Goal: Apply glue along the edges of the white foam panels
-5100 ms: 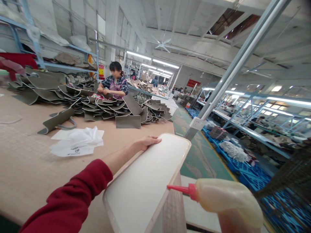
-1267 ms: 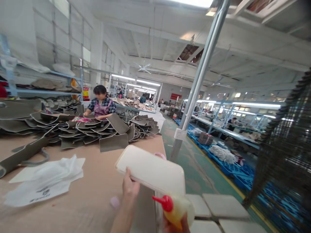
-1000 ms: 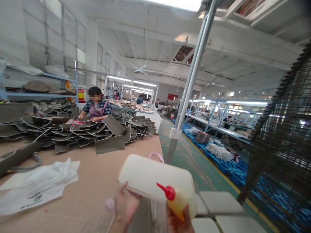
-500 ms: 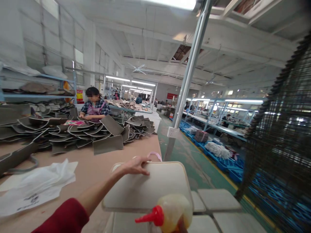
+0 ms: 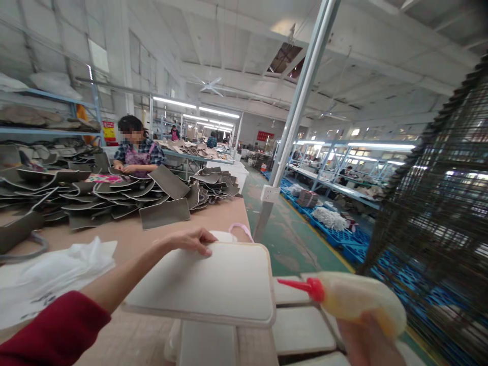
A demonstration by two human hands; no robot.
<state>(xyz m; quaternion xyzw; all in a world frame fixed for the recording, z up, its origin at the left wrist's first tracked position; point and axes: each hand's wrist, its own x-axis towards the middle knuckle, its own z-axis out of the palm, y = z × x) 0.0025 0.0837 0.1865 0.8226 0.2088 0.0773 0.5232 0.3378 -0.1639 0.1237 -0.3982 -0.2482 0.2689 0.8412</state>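
Note:
My left hand (image 5: pixel 192 240) grips the far edge of a pale rounded rectangular panel (image 5: pixel 213 284), thumb on top and fingers over the edge. The panel is held slightly tilted above the table's near corner. In my right hand (image 5: pixel 366 333) is a squeeze bottle (image 5: pixel 362 300) of yellowish liquid, lying sideways with its red nozzle (image 5: pixel 301 285) pointing left, just off the panel's right edge. Several similar pale panels (image 5: pixel 301 328) lie below and to the right. Another pale piece (image 5: pixel 208 340) shows under the held panel.
Grey-brown curved pieces (image 5: pixel 114 198) are heaped across the brown table (image 5: pixel 198 221). White crumpled sheeting (image 5: pixel 72 269) lies at left. A person (image 5: pixel 135 150) sits behind the heap. A metal post (image 5: pixel 290 112) rises beyond the table; a dark mesh stack (image 5: pixel 438 168) stands at right near blue pallets (image 5: pixel 354 251).
The squeeze bottle has moved right, from over the panel's lower right to beside it. My left hand and the panel have shifted left and slightly up in view.

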